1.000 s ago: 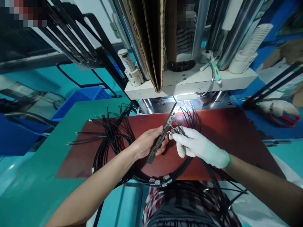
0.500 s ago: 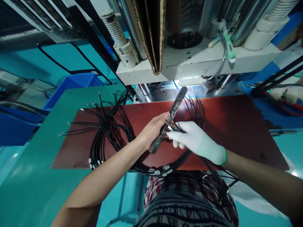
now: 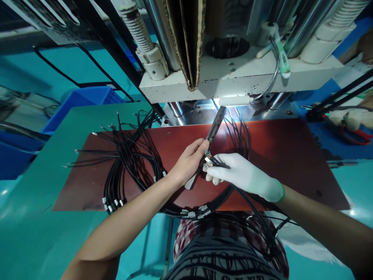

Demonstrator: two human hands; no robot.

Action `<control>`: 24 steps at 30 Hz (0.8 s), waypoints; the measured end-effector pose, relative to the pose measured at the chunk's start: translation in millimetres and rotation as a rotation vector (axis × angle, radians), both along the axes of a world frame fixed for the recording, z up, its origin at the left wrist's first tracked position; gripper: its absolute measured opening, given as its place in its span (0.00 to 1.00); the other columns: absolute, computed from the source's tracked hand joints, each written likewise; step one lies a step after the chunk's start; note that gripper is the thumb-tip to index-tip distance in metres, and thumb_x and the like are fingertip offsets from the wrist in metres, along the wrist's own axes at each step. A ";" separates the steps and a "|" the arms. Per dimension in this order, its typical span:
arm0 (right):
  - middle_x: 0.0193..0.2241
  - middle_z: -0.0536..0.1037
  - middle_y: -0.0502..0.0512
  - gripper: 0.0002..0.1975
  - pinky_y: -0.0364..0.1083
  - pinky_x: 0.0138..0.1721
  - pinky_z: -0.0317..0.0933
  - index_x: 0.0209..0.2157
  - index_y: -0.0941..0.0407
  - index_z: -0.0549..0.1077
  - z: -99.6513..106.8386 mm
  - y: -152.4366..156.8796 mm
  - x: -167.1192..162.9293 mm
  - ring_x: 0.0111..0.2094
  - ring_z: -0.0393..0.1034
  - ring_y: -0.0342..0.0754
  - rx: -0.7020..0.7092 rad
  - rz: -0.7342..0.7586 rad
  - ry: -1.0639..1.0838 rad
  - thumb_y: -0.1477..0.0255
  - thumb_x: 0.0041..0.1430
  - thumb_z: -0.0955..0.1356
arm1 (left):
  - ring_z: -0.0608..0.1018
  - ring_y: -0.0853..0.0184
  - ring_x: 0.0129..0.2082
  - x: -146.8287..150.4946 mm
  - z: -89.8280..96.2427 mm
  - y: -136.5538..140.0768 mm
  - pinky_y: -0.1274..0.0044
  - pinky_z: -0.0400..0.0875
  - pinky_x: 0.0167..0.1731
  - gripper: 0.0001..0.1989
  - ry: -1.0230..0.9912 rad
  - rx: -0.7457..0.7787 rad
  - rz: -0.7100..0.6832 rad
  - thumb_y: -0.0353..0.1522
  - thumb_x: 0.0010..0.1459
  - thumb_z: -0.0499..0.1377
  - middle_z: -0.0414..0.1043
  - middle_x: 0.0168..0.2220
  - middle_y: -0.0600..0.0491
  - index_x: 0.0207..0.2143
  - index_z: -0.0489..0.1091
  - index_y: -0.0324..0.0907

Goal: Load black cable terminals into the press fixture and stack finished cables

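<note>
Left hand (image 3: pixel 190 161) bare, fingers clamped on dark metal bar (image 3: pixel 215 126); bar slants above red-brown board (image 3: pixel 282 163), far end near the lit gap under the press plate (image 3: pixel 239 84). Right hand (image 3: pixel 243 171) white-gloved, fingers pinched on cable ends (image 3: pixel 208 160) with metal terminals, right at the bar's middle; can't tell if they touch it. Black cable coil (image 3: pixel 109 182) on board, left side, loose ends reaching over green surface (image 3: pixel 32 217).

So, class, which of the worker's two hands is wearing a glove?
The right hand: it wears a white glove and grips black cable ends, while the left hand is bare and holds the dark bar.
</note>
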State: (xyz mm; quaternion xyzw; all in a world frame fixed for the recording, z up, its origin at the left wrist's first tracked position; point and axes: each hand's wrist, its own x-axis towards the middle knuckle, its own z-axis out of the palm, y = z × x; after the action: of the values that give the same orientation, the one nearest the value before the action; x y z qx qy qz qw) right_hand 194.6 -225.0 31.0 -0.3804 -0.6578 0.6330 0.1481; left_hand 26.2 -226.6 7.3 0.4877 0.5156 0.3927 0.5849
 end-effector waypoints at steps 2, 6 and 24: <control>0.37 0.77 0.51 0.12 0.39 0.41 0.62 0.38 0.60 0.74 2.6 -0.4 7.5 0.38 0.70 0.40 0.111 0.005 -0.041 0.66 0.61 0.65 | 0.62 0.76 0.22 -2.2 0.7 1.1 0.84 0.58 0.23 0.20 -0.015 0.008 -0.003 0.47 0.62 0.53 0.59 0.23 0.58 0.29 0.58 0.39; 0.39 0.76 0.50 0.10 0.37 0.43 0.61 0.40 0.59 0.74 6.0 -2.4 13.9 0.40 0.70 0.39 0.191 -0.103 -0.049 0.69 0.60 0.66 | 0.65 0.75 0.22 -4.7 -2.2 1.1 0.83 0.60 0.23 0.20 -0.081 -0.010 -0.031 0.46 0.63 0.53 0.61 0.24 0.57 0.29 0.60 0.39; 0.19 0.62 0.48 0.18 0.38 0.26 0.50 0.30 0.64 0.71 4.7 3.3 17.2 0.22 0.55 0.34 -0.534 0.030 0.233 0.61 0.63 0.64 | 0.65 0.75 0.23 -6.0 -5.6 -4.4 0.83 0.62 0.24 0.23 -0.225 -0.050 -0.099 0.50 0.57 0.58 0.62 0.27 0.56 0.32 0.64 0.37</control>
State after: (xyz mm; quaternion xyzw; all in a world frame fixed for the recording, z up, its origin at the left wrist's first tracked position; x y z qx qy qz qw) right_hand 211.8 -221.7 35.8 -0.3208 -0.4520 0.8253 0.1079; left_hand 20.2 -231.0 1.7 0.4505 0.4318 0.4025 0.6698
